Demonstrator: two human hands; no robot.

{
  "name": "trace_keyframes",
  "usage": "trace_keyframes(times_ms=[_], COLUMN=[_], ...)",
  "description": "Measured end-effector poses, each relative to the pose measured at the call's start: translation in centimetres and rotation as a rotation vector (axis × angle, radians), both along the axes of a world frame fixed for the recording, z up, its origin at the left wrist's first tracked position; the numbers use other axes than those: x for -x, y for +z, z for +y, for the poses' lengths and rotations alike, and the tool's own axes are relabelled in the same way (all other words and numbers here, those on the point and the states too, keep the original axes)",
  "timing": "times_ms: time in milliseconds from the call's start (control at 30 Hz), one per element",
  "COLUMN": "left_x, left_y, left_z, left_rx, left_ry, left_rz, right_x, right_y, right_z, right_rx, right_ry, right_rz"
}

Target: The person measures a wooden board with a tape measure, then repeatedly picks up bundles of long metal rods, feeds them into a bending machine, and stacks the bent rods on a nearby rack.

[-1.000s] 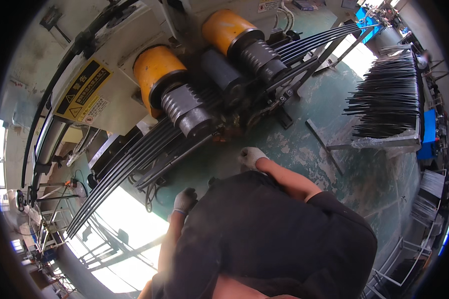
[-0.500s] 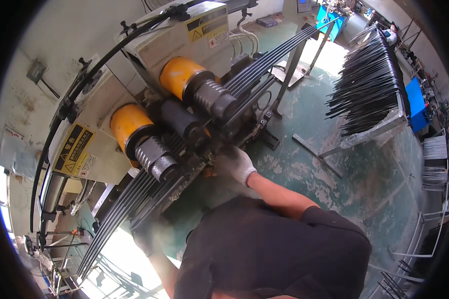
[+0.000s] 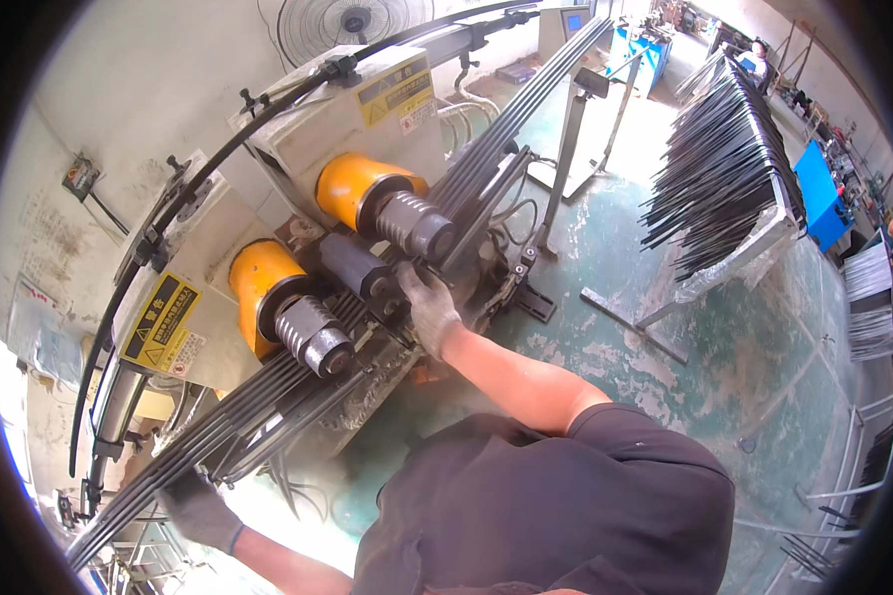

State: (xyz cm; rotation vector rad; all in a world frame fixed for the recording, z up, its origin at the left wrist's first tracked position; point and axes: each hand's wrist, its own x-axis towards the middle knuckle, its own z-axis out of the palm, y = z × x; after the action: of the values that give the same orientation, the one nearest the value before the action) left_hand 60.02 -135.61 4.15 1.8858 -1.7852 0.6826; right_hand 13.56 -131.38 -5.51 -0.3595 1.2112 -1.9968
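A bundle of several long dark metal rods point(image 3: 223, 421) runs diagonally through a machine, from the lower left to the upper right. My left hand point(image 3: 200, 514), in a grey work glove, is at the rods' lower-left stretch. Its fingers are blurred against them, so their grip does not show. My right hand point(image 3: 432, 309), in a pale glove, is by the machine's middle, its fingers stretched up beside the end of a black cylinder point(image 3: 355, 268). On either side of that cylinder, ribbed steel rollers point(image 3: 313, 337) stick out of orange housings point(image 3: 268, 278).
A rack point(image 3: 739, 253) hung with many thin black rods stands on the right. A loose metal bar point(image 3: 633, 325) lies on the worn green floor. Behind the machine are a curved black hose point(image 3: 193, 188) and a wall fan point(image 3: 355, 22). A support stand point(image 3: 569, 149) rises under the far rods.
My left hand has moved out left along the rods. My right hand has come up toward the black cylinder. The rods reach further to the lower left, and the view has shifted, bringing the fan in.
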Motion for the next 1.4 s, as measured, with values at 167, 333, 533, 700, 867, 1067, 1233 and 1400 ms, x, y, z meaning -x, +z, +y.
trace_keyframes(times_ms=[167, 333, 533, 700, 867, 1067, 1233, 1400], left_x=[0.7, 2.7, 9.4, 11.7, 20.6, 23.4, 22.9, 22.5], left_y=[9.1, 14.3, 18.0, 19.8, 20.8, 22.3, 22.3, 22.1], left_z=[-1.5, -4.2, -5.5, -7.1, -6.9, -5.3, -5.7, -6.0], left_rx=[0.218, 0.23, 0.107, -0.009, -0.121, -0.133, -0.126, -0.067], left_ry=[-0.774, -0.755, -0.912, -1.077, -1.061, -1.071, -1.066, -1.115], left_rz=[1.814, 1.554, 1.399, 0.746, 0.684, 0.765, 0.644, 0.501], right_x=[0.4, 1.6, 1.8, 2.2, 2.5, 2.6, 4.2, 4.5], right_y=[1.4, 1.7, 3.7, 0.2, 2.0, 0.4, -4.1, -5.7], right_z=[-1.4, -3.9, -2.2, -5.0, -2.6, -4.6, -6.5, -7.8], right_rx=[-0.069, 0.01, 0.044, 0.029, -0.029, 0.065, 0.042, 0.053], right_ry=[-0.027, 0.015, 0.085, 0.032, 0.084, 0.107, 0.081, 0.004], right_rz=[-0.096, -0.187, -0.185, 0.034, -0.055, -0.178, 0.035, 0.082])
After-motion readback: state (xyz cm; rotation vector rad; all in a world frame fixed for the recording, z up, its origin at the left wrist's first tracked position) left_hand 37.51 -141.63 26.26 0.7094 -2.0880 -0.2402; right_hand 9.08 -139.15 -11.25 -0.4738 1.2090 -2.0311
